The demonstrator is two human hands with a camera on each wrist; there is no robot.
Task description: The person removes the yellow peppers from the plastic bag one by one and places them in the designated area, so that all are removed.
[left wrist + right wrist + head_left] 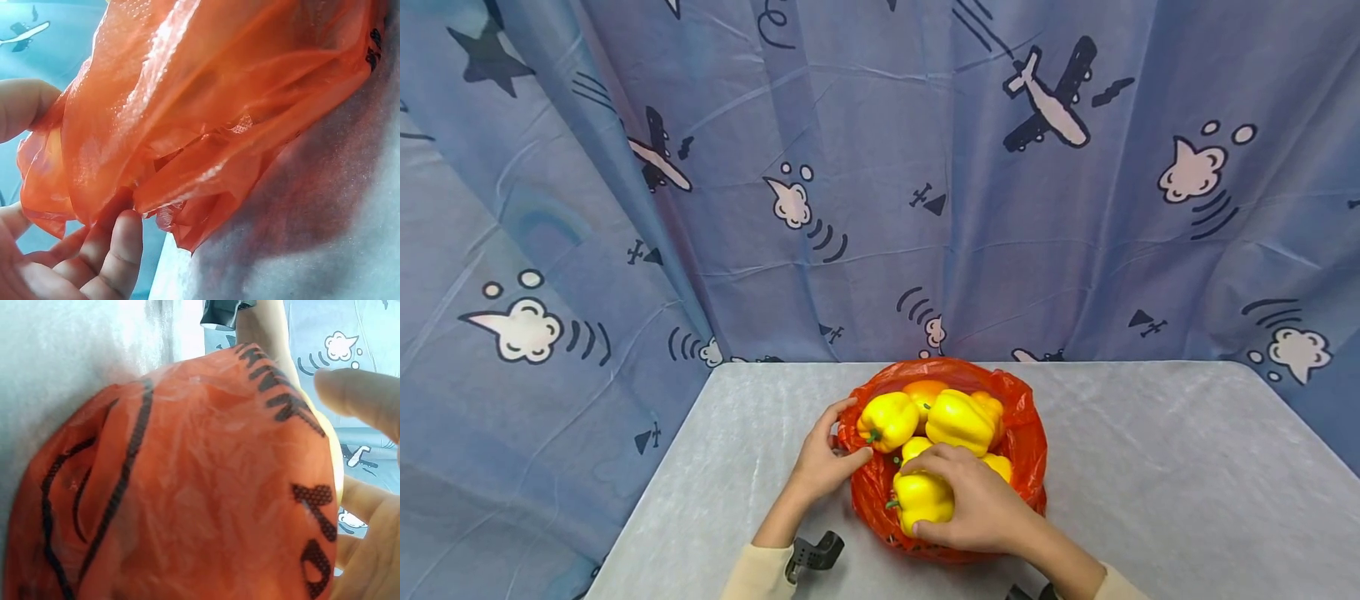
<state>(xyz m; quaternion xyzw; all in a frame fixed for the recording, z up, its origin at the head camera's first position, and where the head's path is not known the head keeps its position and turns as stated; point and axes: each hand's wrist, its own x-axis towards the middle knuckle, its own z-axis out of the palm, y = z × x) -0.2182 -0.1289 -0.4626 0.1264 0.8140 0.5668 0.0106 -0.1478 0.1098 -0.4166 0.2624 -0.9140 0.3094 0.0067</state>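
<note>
A red plastic bag [1030,442] stands with its mouth rolled wide, full of yellow bell peppers. My left hand [823,462] holds the bag's left side, thumb at the rim and fingers against the outside; the left wrist view shows the thin plastic [187,112] between them. At the bag's near side, my right hand [977,500] grips a yellow bell pepper [917,498], with fingers over its top and thumb at its lower edge. Other yellow peppers [958,421] lie behind it, some of them partly hidden. The bag's printed wall [206,475] covers most of the right wrist view.
An orange-toned fruit or pepper [923,392] shows at the back of the bag. The bag sits on a table with a pale cloth [1150,467]. A blue curtain [880,183] printed with planes and clouds hangs right behind the table's far edge.
</note>
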